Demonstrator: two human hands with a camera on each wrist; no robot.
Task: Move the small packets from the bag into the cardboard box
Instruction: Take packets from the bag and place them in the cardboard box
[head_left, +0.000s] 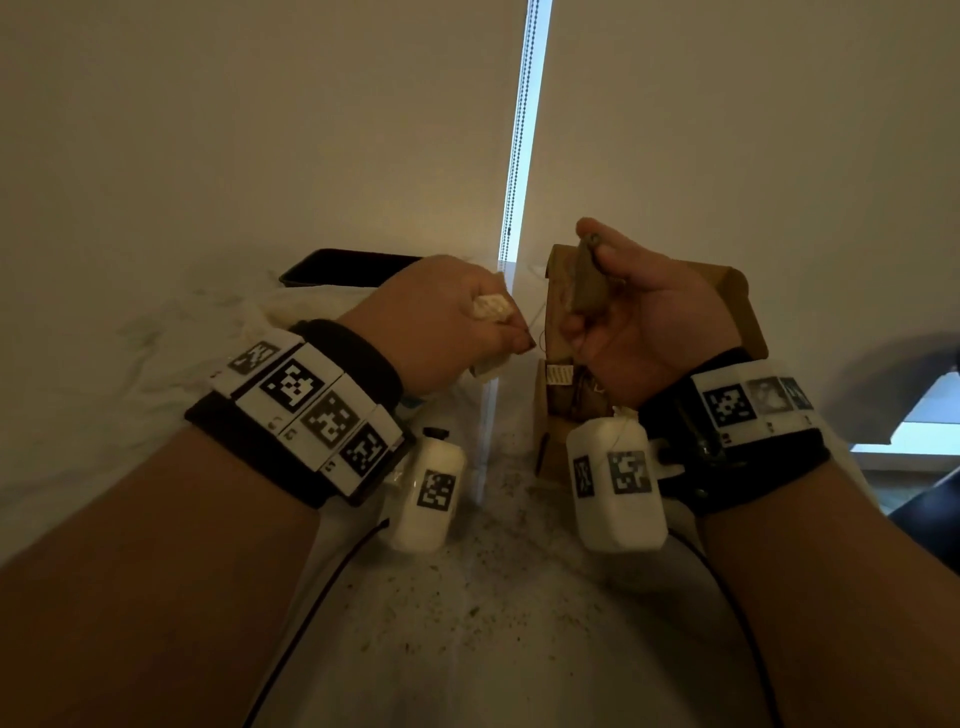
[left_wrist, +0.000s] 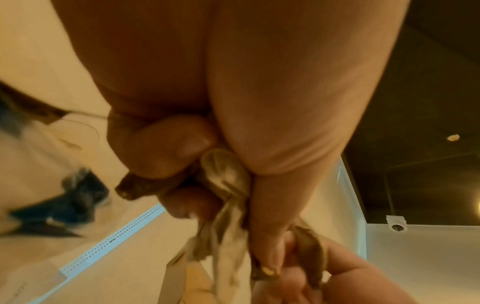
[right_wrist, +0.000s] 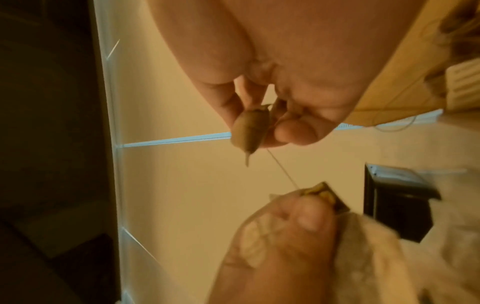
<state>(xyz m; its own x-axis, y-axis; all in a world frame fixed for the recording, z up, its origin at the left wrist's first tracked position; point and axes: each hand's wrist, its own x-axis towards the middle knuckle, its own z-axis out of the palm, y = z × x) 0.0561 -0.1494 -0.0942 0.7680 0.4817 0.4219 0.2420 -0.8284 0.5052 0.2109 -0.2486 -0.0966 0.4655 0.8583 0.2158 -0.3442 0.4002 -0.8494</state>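
both hands are up off the bench (head_left: 467, 613), close together, each holding something. the right hand (head_left: 639, 322) has its grip curled round a brown packet (head_left: 587, 283), thumb on top, the packet standing roughly upright with its long axis running up and down. the cardboard box (head_left: 737, 296) sits directly behind and below that hand, flaps open, so the drop is short: forward and down. the right hand is plainly the nearer one to the box.

the left hand (head_left: 441, 322) pinches a pale packet (head_left: 491, 309) in its fingers, with the whitish bag (head_left: 291, 317) lying on the bench behind and to the left of it. a thin thread (right_wrist: 283, 168) runs taut between the packet in the right hand and what the left hand holds, so i'd guess the two are tangled and need parting before either goes in.

hard to read: the left wrist view is blurred, showing crumpled pale material (left_wrist: 226, 205) bunched in the fingers; whether that is one packet or several i can't tell. the box's inside is hidden behind the right hand, so i can't say how many packets are already in. a dark flat object (head_left: 348, 267) lies beyond the bag; what it is i can't make out. the bench is sprinkled with fine crumbs.
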